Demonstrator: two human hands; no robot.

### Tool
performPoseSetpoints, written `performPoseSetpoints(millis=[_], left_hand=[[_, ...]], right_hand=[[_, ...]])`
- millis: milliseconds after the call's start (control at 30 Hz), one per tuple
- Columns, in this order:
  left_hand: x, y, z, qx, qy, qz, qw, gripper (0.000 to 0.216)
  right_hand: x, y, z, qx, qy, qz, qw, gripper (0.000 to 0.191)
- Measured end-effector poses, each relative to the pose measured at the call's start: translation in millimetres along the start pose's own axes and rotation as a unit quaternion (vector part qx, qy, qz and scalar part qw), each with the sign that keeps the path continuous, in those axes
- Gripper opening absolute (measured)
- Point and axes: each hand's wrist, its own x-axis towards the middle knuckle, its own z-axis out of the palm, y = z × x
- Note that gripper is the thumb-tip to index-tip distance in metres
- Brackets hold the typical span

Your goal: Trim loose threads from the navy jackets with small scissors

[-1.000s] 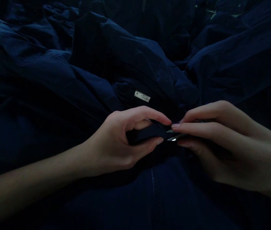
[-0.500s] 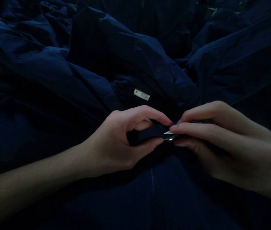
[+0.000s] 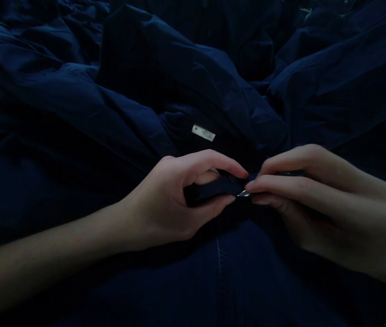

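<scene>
Head view — right hand (image 3: pixel 336 209) pinches what look like snips (image 3: pixel 243 193)

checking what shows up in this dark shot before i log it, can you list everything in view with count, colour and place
cloth: piece count unclear, dark blue, fills most of the picture
label: one, white with dark print, above the hands
seam: one visible, paler stitching, lower middle
metal tool: one, silver tip, right of centre, type unclear
pale glints: several, source unclear, top right
hands: two, bare; left hand at the cloth, right hand holding the tool
left forearm: one, bare, lower left
</scene>
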Motion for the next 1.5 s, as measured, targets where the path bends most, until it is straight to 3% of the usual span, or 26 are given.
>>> performPoseSetpoints(millis=[167,267,433,567,733,833,933,1000,1133,1200,1300,1500], left_hand=[[-0.7,2.3,-1.0,-0.026,-0.001,-0.008,1.0,0.026],[-0.5,3.0,-2.7,-0.052,-0.016,-0.012,0.998,0.027],[2.1,3.5,-7.7,-0.068,-0.035,-0.036,0.996,0.03],[7.0,4.3,-13.5,-0.108,-0.009,-0.069,0.992,0.029],[10.8,5.2,-17.7,-0.147,0.003,-0.126,0.981,0.026],[12.9,6.8,-17.6,-0.167,0.012,-0.151,0.974,0.026],[14.8,9.8,-16.2,-0.15,0.033,-0.189,0.97,0.025],[14.5,11.0,-14.2,-0.122,0.037,-0.189,0.974,0.026],[9.9,8.2,-8.9,-0.02,0.028,-0.076,0.997,0.052],[8.5,5.7,-7.6,0.024,0.031,-0.032,0.999,0.048],[10.7,4.8,-9.5,0.011,0.032,-0.064,0.997,0.03],[19.7,7.7,-16.8,-0.035,0.035,-0.14,0.989,0.018]], right_hand=[[3.0,-4.7,-0.7,0.015,0.089,0.044,0.995,0.018],[3.0,-5.1,0.6,0.017,0.11,0.087,0.99,0.022],[2.0,-0.2,4.9,0.042,0.09,0.099,0.99,0.02],[0.6,8.4,5.4,0.056,0.065,0.103,0.991,0.023],[3.3,15.1,1.0,0.087,-0.006,0.116,0.989,0.049],[5.0,14.8,-0.5,0.098,-0.019,0.134,0.986,0.053],[3.6,12.6,0.4,0.098,-0.031,0.15,0.983,0.044],[1.7,10.9,1.8,0.104,0.003,0.16,0.982,0.033],[0.9,9.4,4.4,0.128,0.092,0.186,0.97,0.022],[2.8,10.0,5.4,0.14,0.104,0.196,0.965,0.018],[6.8,12.7,7.1,0.161,0.095,0.213,0.959,0.015],[10.1,18.9,10.7,0.158,0.055,0.221,0.961,0.019]])
